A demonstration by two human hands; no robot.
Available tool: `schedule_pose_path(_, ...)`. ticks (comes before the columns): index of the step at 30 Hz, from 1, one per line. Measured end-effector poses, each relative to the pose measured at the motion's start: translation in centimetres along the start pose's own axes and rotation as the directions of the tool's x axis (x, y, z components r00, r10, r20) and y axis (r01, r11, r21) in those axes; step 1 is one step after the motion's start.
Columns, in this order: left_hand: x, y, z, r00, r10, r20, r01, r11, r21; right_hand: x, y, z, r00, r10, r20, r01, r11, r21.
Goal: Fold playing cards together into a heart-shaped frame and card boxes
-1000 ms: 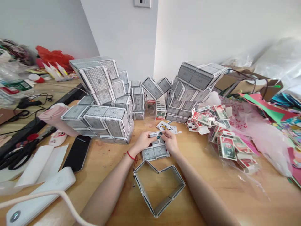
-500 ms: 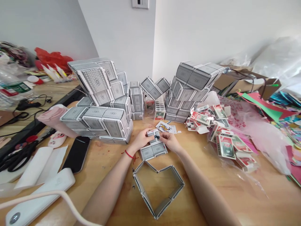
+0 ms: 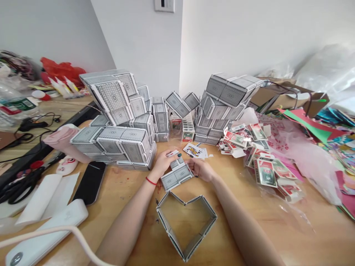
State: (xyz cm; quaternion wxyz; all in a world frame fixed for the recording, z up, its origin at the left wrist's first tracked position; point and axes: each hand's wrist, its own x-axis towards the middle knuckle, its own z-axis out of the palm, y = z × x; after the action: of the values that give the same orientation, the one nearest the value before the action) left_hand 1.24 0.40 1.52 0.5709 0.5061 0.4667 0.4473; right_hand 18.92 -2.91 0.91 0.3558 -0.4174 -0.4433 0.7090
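Observation:
My left hand [image 3: 162, 164] is closed, its thumb pressing on a small folded playing card [image 3: 172, 153] that shows a white face with a red mark. Below it lies a joined piece of patterned grey playing cards [image 3: 177, 176], its upper part running up under my left thumb. At that piece's right edge is my right hand [image 3: 203, 170], with fingers loosely bent and apart, seemingly holding nothing; whether it touches the edge is unclear. A heart-shaped frame of folded cards [image 3: 205, 205] stands on the table between my forearms. Loose face-up cards [image 3: 195, 150] lie just beyond my right hand.
Stacked card blocks rise at the left [image 3: 122, 142] and right [image 3: 219, 111]. Opened card boxes [image 3: 264, 171] pile up at the right beside a plastic bag [image 3: 310, 162]. At the left lie a black phone [image 3: 90, 183], a white device [image 3: 47, 232] with a cable, and scissors [image 3: 24, 181].
My right hand has drawn away from the pinch at the upper card and moved slightly right and down. The card piece has turned and shifted a little left; my left thumb now presses the folded card.

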Motion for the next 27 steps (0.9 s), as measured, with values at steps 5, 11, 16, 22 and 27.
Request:
schedule_pose_path(5,0.0,-0.2,0.1,1.0,0.003,-0.025,-0.004,1.0,-0.014,-0.1,-0.1,0.2,0.999,-0.037,0.004,0.037,0.993,-0.116)
schedule_pose_path(11,0.0,-0.5,0.0,0.999,0.052,-0.006,-0.05,0.981,0.19,0.2,0.2,1.6,0.99,-0.084,-0.112,0.057,0.972,-0.228)
schedule_pose_path(16,-0.3,-0.2,-0.1,0.993,0.095,0.076,-0.114,0.942,0.314,0.4,1.1,1.8,0.969,-0.159,-0.191,0.085,0.934,-0.347)
schedule_pose_path(22,-0.6,-0.5,-0.1,0.989,0.138,0.048,-0.146,0.925,0.351,0.6,1.9,1.6,0.947,-0.277,-0.163,0.166,0.856,-0.49)
schedule_pose_path(27,-0.8,-0.8,0.1,0.989,0.149,0.016,-0.146,0.937,0.318,0.7,2.1,1.6,0.956,-0.253,-0.151,0.145,0.85,-0.507)
